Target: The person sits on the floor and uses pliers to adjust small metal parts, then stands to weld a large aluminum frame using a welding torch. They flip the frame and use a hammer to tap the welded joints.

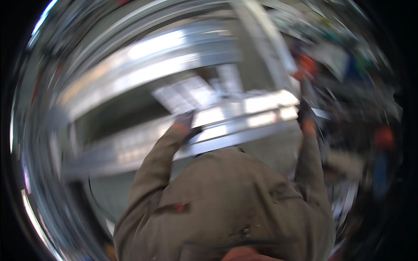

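Note:
A long, shiny metal profile (254, 114) with lengthwise ridges runs across in front of my body. It rises slightly toward the right. My left hand (186, 122), in a dark glove with an orange cuff, is closed on it near the middle, the thumb along its face. At the profile's right end is my right hand (305, 111), in a dark glove against its edge; motion smears its fingers, so their grip does not show. Pale sheet-like pieces (185, 93) lie just beyond the profile. Strong blur hides finer detail.
Beyond lie more long metal profiles (152, 52), running left to right. A pale beam (265, 39) slants away at the upper right. Mixed clutter fills the right side, with an orange-red item (307, 65) and another red item (384, 137). A thin dark cable (92, 191) hangs at lower left.

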A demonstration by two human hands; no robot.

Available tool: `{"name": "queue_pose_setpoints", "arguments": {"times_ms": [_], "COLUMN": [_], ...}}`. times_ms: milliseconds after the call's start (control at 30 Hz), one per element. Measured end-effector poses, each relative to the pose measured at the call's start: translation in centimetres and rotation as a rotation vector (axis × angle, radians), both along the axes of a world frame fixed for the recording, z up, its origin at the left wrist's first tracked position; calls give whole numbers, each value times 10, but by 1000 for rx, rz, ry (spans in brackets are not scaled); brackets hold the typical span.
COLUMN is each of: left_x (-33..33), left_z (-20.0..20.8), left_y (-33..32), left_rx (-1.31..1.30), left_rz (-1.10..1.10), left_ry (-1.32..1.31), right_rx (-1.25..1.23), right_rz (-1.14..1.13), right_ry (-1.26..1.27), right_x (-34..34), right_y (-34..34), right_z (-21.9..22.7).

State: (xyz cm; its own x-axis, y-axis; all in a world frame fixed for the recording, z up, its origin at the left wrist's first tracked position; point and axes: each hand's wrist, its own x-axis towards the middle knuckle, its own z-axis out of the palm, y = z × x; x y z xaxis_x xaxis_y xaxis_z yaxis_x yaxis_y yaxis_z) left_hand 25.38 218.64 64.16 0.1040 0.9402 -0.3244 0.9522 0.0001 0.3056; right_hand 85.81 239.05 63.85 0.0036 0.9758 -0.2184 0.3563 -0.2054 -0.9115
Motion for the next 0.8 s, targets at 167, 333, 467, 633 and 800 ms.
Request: {"name": "queue_pose_setpoints", "arguments": {"times_ms": [167,333,467,633,800], "left_x": [28,31,7,-58,-117], "left_z": [31,55,49,0,-40], "left_y": [-29,-120,-252,-440,-618], "left_rx": [151,341,332,212,275], "left_rz": [98,291,540,852,1207], "left_ry": [62,-75,-186,-317,-398], "right_rx": [-158,-404,-430,-381,-644], "right_rz": [52,456,847,1088,1074], "right_ry": [315,527,106,125,149], "right_x": [-125,-287,-390,-514,-647], "right_y": [-56,-173,-260,-375,-513], "right_z": [-33,-11,61,102,100]}}
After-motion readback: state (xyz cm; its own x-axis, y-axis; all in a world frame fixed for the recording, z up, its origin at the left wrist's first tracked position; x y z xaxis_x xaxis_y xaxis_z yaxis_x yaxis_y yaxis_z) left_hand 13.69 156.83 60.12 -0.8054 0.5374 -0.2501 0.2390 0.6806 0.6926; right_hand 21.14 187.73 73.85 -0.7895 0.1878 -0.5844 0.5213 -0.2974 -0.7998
